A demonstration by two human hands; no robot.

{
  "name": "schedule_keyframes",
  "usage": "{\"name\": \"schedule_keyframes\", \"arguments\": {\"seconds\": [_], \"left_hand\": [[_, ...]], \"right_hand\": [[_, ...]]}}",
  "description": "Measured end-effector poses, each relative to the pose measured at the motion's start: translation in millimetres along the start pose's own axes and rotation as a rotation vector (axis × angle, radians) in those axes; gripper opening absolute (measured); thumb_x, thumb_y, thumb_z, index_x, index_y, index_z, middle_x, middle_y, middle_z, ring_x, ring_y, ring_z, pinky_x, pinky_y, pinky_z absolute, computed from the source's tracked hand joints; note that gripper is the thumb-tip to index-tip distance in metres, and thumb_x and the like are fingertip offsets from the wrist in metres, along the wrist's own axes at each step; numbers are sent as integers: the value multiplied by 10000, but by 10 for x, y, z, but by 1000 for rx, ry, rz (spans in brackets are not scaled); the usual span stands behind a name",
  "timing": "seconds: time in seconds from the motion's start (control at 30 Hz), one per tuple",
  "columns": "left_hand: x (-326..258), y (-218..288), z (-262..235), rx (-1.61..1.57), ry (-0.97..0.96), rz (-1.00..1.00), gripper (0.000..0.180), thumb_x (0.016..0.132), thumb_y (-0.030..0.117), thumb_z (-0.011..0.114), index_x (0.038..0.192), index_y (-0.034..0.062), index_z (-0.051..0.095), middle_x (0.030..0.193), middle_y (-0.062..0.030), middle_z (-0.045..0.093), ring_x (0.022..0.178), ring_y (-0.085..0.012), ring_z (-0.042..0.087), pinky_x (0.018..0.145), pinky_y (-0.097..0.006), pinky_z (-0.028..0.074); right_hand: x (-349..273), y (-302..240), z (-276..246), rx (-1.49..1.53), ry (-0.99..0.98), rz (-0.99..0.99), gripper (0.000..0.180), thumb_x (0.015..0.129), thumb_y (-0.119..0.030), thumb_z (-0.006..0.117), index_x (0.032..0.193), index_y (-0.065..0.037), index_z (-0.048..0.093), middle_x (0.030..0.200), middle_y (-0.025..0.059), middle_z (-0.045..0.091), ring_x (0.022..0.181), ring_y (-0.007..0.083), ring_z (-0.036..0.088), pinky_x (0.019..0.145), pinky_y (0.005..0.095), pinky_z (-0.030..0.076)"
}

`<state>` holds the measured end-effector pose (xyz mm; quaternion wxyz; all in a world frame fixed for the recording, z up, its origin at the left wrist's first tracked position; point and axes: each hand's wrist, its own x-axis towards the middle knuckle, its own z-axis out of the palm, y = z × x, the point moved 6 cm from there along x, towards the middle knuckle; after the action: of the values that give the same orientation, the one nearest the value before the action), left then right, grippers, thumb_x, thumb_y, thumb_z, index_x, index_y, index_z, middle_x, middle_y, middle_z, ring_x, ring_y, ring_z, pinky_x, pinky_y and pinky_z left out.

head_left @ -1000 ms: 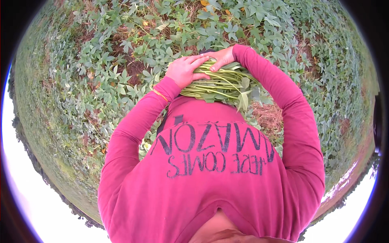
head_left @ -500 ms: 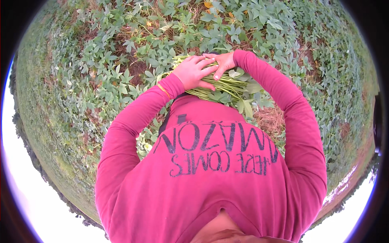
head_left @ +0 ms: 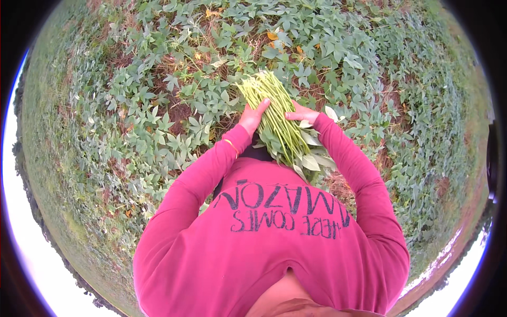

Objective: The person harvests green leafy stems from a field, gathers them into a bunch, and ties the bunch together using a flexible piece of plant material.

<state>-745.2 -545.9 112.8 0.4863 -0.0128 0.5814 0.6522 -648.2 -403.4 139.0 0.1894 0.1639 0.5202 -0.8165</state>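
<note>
Head view, only view. Person stands in a field of low leafy vines [head_left: 148,127], looking down over own chest; pink long-sleeved shirt [head_left: 274,248] with dark printed lettering fills the lower middle of the frame.

Both forearms come up from the lower edge and meet just above the shirt front. Between them: a bundle of green stems [head_left: 274,119], long, thin, pale green-yellow, packed side by side. Bundle is tilted, cut ends pointing up and slightly left toward the far ground, leafy ends [head_left: 311,158] down against the chest, right of centre.

Left hand [head_left: 252,117]: lies along the left flank of the bundle, palm on the stems, fingers laid narrow and together over them, fingertips near mid-length. Thin yellow bangle [head_left: 231,145] at the wrist, at the sleeve cuff.

Right hand [head_left: 300,113]: on the right flank of the bundle, roughly level with the left hand, fingers curled against the stems. Thumb position: cannot tell, hidden behind the stems.

Bundle is clear of the ground, carried by both hands.

Ground: vines dense all round, patches of reddish-brown soil [head_left: 179,113] and dry litter showing between leaves. A few yellowed leaves [head_left: 272,36] near the far edge.
</note>
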Motion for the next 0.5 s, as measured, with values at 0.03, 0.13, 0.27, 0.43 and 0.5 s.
{"name": "schedule_keyframes", "arguments": {"seconds": [0.03,0.13,0.27,0.43,0.5], "left_hand": [[275,-1,-8,80,-70,-56,701,913,460,654,1397,-7,455,1268,-112,618,1078,-209,616,982,-343,465],[361,-217,-10,183,-330,-291,769,975,613,433,1479,35,369,1379,-121,544,1206,-213,554,1065,-354,404],[19,-487,-191,330,-637,-299,778,988,632,302,1537,81,271,1496,-94,428,1361,-208,412,1154,-366,303],[-93,-7,465,2,-586,-82,917,799,631,694,1437,38,406,1364,-78,548,1228,-202,532,1036,-372,439],[-121,570,715,86,-618,138,972,707,404,862,1445,37,349,1363,-78,535,1244,-207,517,1051,-377,425]], "right_hand": [[94,12,3,15,105,-6,953,749,-378,849,1477,-21,348,1385,100,528,1291,202,481,1108,343,351],[89,282,2,95,237,24,815,776,-326,817,1431,-24,437,1337,89,579,1238,194,529,1083,330,376],[-215,299,-46,153,201,10,832,825,-339,768,1483,-31,363,1435,87,501,1307,193,469,1113,339,339],[-436,-161,-38,110,377,-238,1046,692,-199,875,1514,-30,251,1433,104,475,1313,208,453,1114,356,346],[-663,-796,-5,-95,406,-477,1262,557,-74,935,1537,-33,140,1446,107,436,1317,226,446,1122,368,345]]}}
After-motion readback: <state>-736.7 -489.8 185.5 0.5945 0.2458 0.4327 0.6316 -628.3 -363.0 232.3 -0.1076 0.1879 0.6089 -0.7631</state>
